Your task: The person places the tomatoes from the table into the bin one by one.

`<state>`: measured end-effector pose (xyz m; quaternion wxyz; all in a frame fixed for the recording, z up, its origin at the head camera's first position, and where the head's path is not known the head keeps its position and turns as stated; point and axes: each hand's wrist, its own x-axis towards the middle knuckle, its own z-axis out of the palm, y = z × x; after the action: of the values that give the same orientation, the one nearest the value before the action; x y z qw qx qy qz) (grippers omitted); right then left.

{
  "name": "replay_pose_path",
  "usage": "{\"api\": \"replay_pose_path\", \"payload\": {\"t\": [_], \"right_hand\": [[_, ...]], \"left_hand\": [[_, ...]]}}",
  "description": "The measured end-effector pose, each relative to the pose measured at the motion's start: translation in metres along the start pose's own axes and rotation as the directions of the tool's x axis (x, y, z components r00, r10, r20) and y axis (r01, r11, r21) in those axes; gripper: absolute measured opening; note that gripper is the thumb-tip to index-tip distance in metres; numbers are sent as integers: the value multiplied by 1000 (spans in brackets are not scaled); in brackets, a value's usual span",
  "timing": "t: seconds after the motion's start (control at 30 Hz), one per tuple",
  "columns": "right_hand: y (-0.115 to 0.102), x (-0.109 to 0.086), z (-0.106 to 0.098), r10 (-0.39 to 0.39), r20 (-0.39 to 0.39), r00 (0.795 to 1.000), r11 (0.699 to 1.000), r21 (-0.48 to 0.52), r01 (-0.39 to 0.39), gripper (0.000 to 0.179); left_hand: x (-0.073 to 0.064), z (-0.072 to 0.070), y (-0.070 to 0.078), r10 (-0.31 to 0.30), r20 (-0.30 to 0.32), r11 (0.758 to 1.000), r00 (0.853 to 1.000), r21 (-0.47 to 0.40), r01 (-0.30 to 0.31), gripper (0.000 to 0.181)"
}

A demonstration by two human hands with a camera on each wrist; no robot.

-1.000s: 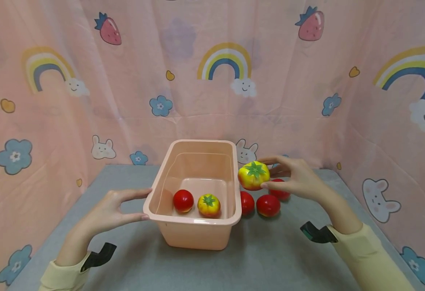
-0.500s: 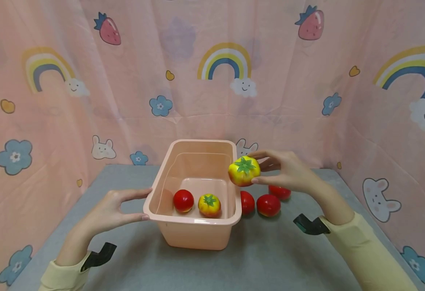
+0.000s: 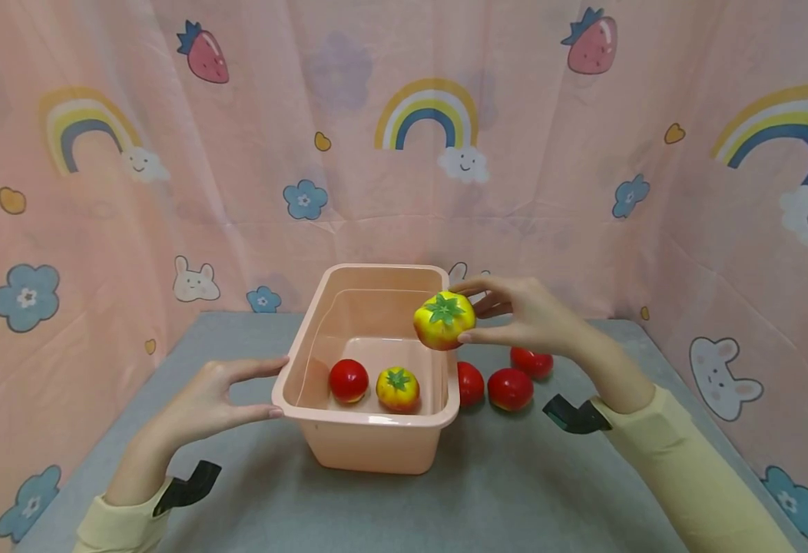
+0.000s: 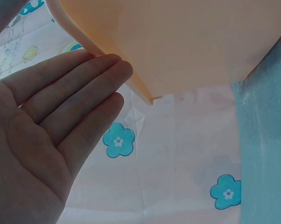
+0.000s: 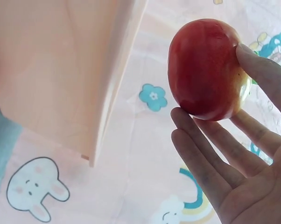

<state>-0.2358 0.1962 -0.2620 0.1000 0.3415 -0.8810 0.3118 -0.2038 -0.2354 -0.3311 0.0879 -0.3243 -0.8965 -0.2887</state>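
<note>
My right hand [image 3: 524, 315] pinches a yellow and red toy tomato [image 3: 444, 320] with a green leaf top, between thumb and fingers. It hangs over the right rim of a peach plastic bin [image 3: 369, 445]. From below, in the right wrist view, the tomato [image 5: 206, 70] looks mostly red. Inside the bin lie a red tomato [image 3: 349, 381] and a smaller-looking yellow one [image 3: 398, 389] with its leaf upward. My left hand [image 3: 203, 399] rests straight fingers and thumb against the bin's left rim. In the left wrist view, the fingers [image 4: 84, 98] touch the rim's outer side.
Three red tomatoes lie right of the bin: one [image 3: 471, 384] partly behind its wall, one [image 3: 511, 389] beside it, and one [image 3: 532, 363] farther back. The grey table [image 3: 514, 491] ends at a pink printed curtain [image 3: 390, 200] behind and at the sides.
My right hand has carried the yellow tomato leftward and slightly up, from beside the bin to over its right rim. The left hand and the bin have stayed put.
</note>
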Motion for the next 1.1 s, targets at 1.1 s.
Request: {"api": "replay_pose_path", "payload": {"t": [1.1], "right_hand": [[-27, 43, 15, -103, 128, 986, 995, 22, 101, 56]], "left_hand": [[-1, 1, -2, -6, -8, 1000, 1000, 0, 6, 60]]}}
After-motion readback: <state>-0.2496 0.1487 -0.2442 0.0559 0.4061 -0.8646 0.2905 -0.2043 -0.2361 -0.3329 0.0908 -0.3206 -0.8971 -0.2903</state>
